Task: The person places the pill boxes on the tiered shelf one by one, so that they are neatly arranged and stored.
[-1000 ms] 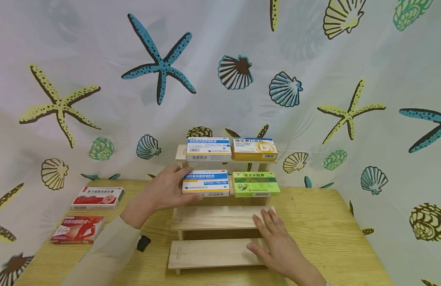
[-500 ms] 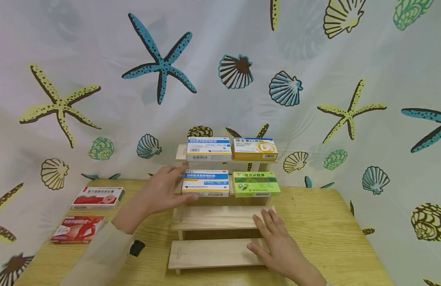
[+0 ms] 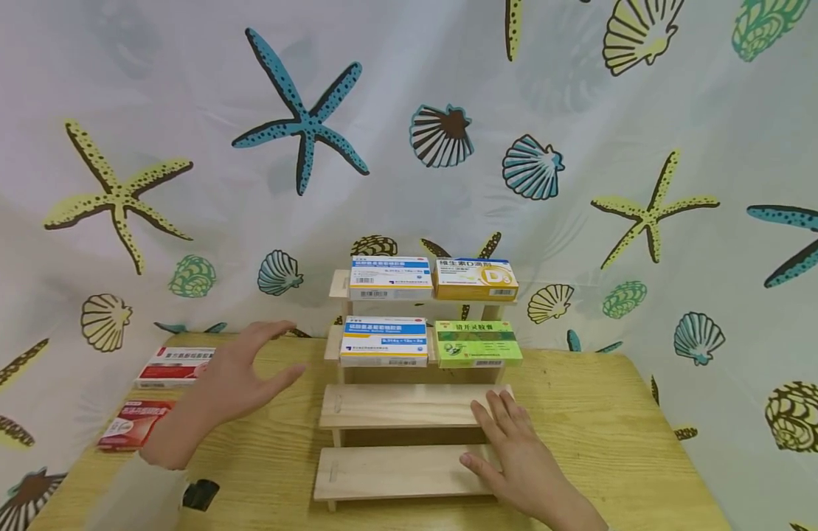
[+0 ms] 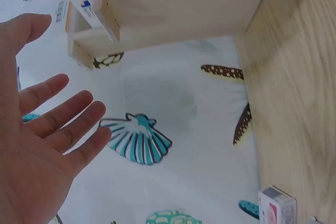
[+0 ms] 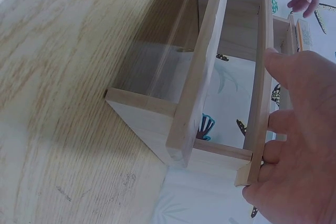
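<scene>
My left hand (image 3: 239, 380) hovers left of a wooden step stand (image 3: 409, 405), thumb and fingers apart and nothing between them. In the left wrist view its fingers (image 4: 63, 121) are spread and relaxed. On the stand's second step from the top lie a blue-and-white medicine box (image 3: 383, 341) and a green medicine box (image 3: 478, 344). The top step carries another blue-and-white medicine box (image 3: 390, 278) and an orange-and-white vitamin D box (image 3: 475, 279). My right hand (image 3: 521, 461) rests on the right ends of the two lower steps, fingers straight.
At the table's left lie a red-and-white medicine box (image 3: 172, 366) and a red medicine box (image 3: 133, 426), both partly behind my left hand and forearm. A patterned curtain (image 3: 395, 199) hangs close behind the table (image 3: 581, 413).
My left hand has let go of the lower blue-and-white box and moved left, away from the stand. The box stays on its step. My right hand has not moved.
</scene>
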A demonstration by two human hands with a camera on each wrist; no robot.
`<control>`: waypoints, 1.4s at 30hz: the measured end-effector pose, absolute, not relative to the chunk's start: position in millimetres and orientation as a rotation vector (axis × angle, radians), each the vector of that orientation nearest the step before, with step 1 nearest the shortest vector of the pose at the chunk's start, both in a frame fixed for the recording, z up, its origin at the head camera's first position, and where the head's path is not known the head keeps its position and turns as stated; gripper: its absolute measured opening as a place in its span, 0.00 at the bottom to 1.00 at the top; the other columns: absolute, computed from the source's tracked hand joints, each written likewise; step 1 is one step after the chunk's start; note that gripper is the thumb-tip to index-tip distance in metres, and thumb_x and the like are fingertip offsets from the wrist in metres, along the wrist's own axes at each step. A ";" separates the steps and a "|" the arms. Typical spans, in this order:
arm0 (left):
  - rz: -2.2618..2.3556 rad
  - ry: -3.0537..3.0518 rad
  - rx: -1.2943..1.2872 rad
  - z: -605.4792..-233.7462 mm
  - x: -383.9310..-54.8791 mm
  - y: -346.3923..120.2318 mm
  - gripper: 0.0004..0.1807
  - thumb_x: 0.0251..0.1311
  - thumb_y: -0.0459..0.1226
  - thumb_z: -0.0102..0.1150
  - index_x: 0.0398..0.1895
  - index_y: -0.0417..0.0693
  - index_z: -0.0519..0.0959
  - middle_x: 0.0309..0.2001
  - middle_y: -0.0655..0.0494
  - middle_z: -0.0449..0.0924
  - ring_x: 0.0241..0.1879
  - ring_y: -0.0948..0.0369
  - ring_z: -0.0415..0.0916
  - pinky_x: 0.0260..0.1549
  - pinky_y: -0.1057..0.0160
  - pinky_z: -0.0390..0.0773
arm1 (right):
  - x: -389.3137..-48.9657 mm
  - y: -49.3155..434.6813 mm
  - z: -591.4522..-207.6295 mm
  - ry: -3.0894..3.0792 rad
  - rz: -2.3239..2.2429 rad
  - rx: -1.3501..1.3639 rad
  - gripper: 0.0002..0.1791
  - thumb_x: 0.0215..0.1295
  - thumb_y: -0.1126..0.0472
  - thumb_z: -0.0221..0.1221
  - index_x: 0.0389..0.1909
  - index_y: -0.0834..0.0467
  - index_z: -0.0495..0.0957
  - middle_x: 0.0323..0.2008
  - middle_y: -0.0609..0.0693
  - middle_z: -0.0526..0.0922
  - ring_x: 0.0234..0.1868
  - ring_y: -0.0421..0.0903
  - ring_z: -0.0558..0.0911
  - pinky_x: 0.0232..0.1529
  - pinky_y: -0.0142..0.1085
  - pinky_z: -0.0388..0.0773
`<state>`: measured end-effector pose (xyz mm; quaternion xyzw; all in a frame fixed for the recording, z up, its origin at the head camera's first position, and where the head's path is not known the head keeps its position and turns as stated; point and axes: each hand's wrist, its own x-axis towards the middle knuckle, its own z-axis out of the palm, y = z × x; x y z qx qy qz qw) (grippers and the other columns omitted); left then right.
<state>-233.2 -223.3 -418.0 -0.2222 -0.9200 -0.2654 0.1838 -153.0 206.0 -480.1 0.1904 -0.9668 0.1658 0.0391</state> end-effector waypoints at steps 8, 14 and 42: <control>-0.761 -2.539 -0.581 -432.3 -226.0 -256.2 0.35 0.63 0.46 0.74 0.70 0.44 0.75 0.65 0.38 0.80 0.65 0.37 0.76 0.58 0.31 0.76 | -152.8 206.9 -480.3 -2.986 0.499 0.572 0.44 0.75 0.34 0.56 0.81 0.58 0.62 0.82 0.64 0.56 0.85 0.65 0.51 0.82 0.60 0.52; -0.806 -2.581 -0.483 -446.4 -219.4 -286.5 0.35 0.63 0.46 0.74 0.71 0.46 0.75 0.67 0.36 0.77 0.64 0.35 0.74 0.54 0.30 0.74 | -153.0 206.6 -480.9 -2.969 0.494 0.579 0.44 0.75 0.36 0.57 0.81 0.58 0.63 0.82 0.64 0.57 0.84 0.65 0.52 0.82 0.60 0.53; -0.839 -2.779 -0.040 -518.5 -197.2 -401.2 0.37 0.69 0.51 0.67 0.71 0.36 0.71 0.63 0.22 0.71 0.59 0.28 0.69 0.49 0.26 0.71 | -151.8 205.9 -478.5 -2.955 0.544 0.590 0.44 0.75 0.35 0.57 0.80 0.58 0.63 0.82 0.65 0.58 0.84 0.66 0.53 0.81 0.62 0.53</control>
